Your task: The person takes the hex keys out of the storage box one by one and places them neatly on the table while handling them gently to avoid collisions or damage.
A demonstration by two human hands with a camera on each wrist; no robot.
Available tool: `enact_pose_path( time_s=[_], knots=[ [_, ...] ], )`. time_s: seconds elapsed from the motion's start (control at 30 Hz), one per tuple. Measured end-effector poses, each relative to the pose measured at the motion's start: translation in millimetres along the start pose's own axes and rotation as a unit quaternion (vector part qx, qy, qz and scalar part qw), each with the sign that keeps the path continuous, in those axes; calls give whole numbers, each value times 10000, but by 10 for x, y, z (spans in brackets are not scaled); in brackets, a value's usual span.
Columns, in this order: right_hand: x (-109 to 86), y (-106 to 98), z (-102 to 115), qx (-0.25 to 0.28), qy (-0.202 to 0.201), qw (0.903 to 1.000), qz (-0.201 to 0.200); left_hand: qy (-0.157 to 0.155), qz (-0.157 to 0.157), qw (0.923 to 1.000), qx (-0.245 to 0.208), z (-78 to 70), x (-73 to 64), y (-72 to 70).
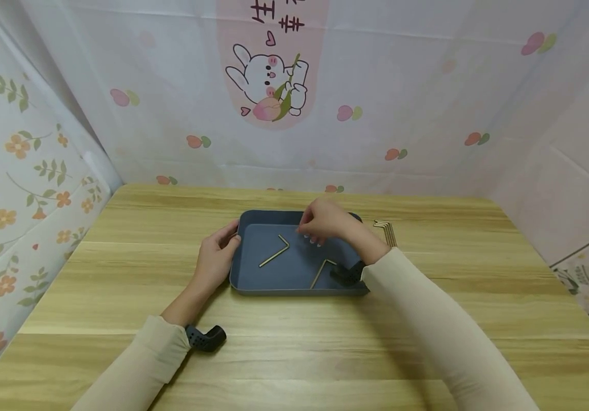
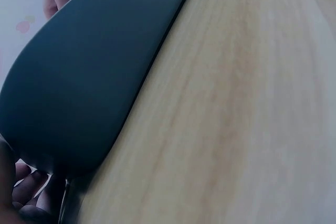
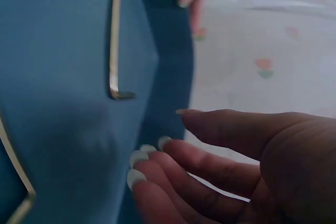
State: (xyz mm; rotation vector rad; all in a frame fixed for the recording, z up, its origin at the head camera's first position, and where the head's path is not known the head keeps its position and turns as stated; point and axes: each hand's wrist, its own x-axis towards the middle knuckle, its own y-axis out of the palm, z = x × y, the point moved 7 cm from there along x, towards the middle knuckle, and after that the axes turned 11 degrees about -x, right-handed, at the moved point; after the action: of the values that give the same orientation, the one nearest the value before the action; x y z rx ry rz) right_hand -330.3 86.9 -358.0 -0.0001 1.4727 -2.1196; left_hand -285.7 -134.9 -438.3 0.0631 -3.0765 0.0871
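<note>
A dark blue-grey tray (image 1: 294, 292) lies on the wooden table, its outer wall filling much of the left wrist view. My left hand (image 1: 216, 257) grips the tray's left side, thumb at the rim and fingers along the outside. Two brass-coloured L-shaped hex keys lie inside: one hex key (image 1: 275, 255) left of the middle, another hex key (image 1: 319, 273) near the front right, partly behind the right wrist's camera. Above the tray's back part hovers my right hand (image 1: 322, 220). In the right wrist view its fingers (image 3: 173, 179) are loosely bent, with a gap to the thumb and nothing between.
Several more hex keys (image 1: 388, 233) lie side by side on the table (image 1: 294, 354), just right of the tray. Behind the table hangs a patterned white cloth (image 1: 402, 85). A black wrist camera (image 1: 206, 339) sits on the left forearm.
</note>
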Motion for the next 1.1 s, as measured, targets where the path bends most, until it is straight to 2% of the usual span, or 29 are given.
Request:
enact_pose_path(
  time_s=[0.13, 0.23, 0.5, 0.73, 0.87, 1.1],
  knots=[
    [86, 186, 44, -148, 38, 9992, 374, 26, -24, 10000, -20, 5, 3, -4],
    [130, 293, 55, -205, 147, 9985, 485, 13, -15, 10000, -38, 7, 3, 1],
    [222, 360, 156, -626, 610, 9957, 301, 21, -73, 9999, -82, -3, -11, -20],
    [281, 389, 242, -521, 991, 9932, 328, -63, 25, 9997, -241, -14, -22, -4],
    [304, 383, 258, -494, 1107, 9924, 222, -113, 34, 9996, -251, -11, -24, -1],
    [339, 375, 264, -858, 1160, 9895, 87, -68, 20, 9998, -190, 1, -3, 5]
  ],
)
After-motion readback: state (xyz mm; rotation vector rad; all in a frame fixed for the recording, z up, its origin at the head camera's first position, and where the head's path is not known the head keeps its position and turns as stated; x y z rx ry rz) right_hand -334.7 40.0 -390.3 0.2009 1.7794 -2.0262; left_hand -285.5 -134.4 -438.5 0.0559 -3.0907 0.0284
